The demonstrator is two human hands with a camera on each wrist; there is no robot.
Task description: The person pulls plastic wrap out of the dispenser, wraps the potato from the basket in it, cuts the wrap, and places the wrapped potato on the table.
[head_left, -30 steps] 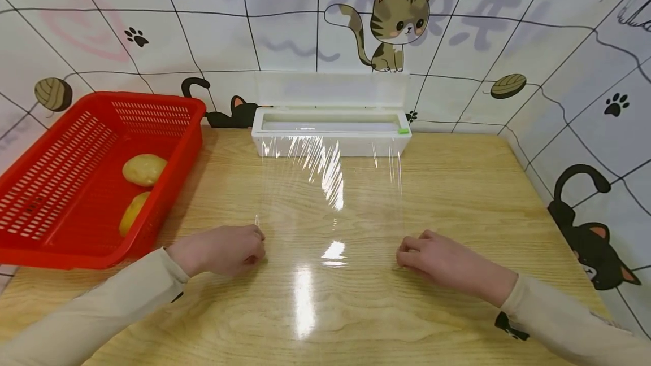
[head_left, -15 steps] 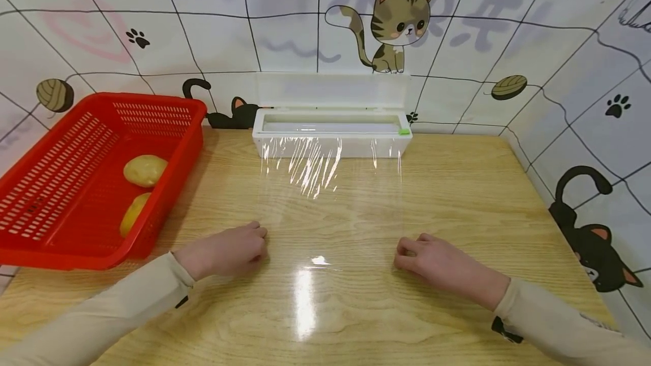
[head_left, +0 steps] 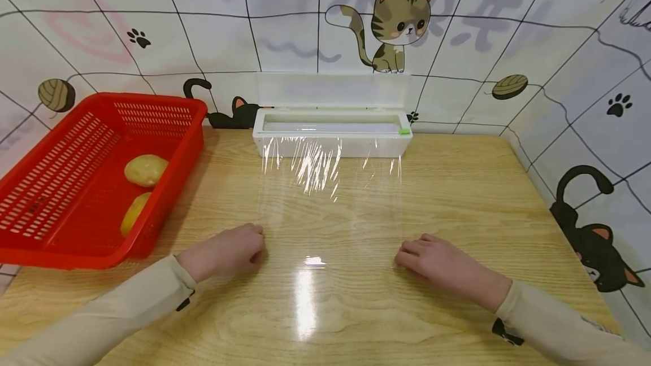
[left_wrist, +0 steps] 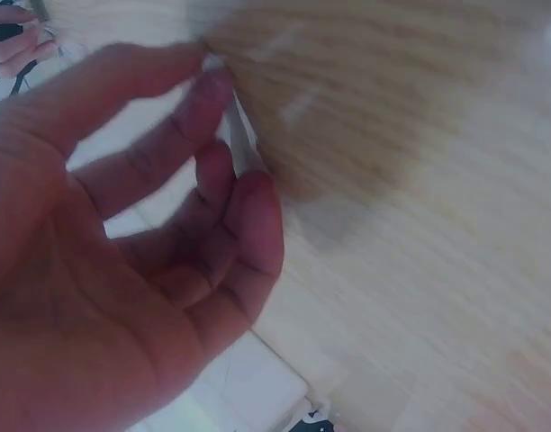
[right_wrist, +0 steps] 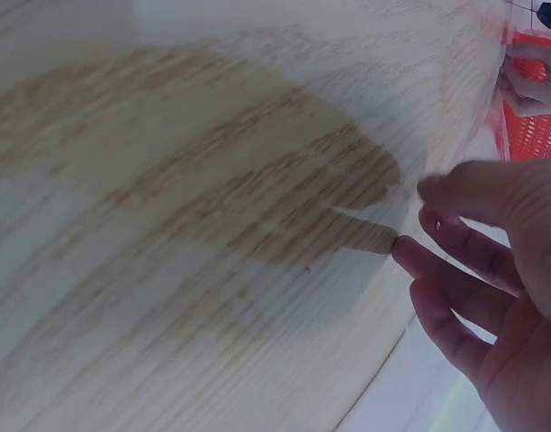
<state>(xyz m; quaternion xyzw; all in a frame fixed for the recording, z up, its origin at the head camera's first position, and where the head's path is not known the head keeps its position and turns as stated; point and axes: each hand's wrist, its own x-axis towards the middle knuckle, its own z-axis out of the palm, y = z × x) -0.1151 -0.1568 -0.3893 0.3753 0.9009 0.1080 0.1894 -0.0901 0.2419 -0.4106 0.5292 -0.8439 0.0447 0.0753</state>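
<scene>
A sheet of clear cling film [head_left: 325, 179] runs from the white dispenser box [head_left: 330, 146] across the wooden table towards me. At its near left corner my left hand [head_left: 229, 253] pinches the film between thumb and fingertips, and the left wrist view shows a whitish fold of film [left_wrist: 239, 135] there. My right hand [head_left: 439, 261] is at the near right corner with its fingertips down at the film's edge. Seen from the right wrist, its thumb [right_wrist: 447, 187] and fingers are slightly spread, with a fingertip [right_wrist: 403, 247] touching the surface.
To the left stands a red plastic basket [head_left: 66, 185] with two potatoes [head_left: 146, 170] inside. The dispenser's lid [head_left: 333, 90] is raised against the cat-patterned wall covering [head_left: 285, 33]. A small green piece [head_left: 404, 131] sits on the box's right rim.
Both hands stay at the near corners of the film. The right hand's fingers have straightened and lowered a little. Reflections on the film have shifted.
</scene>
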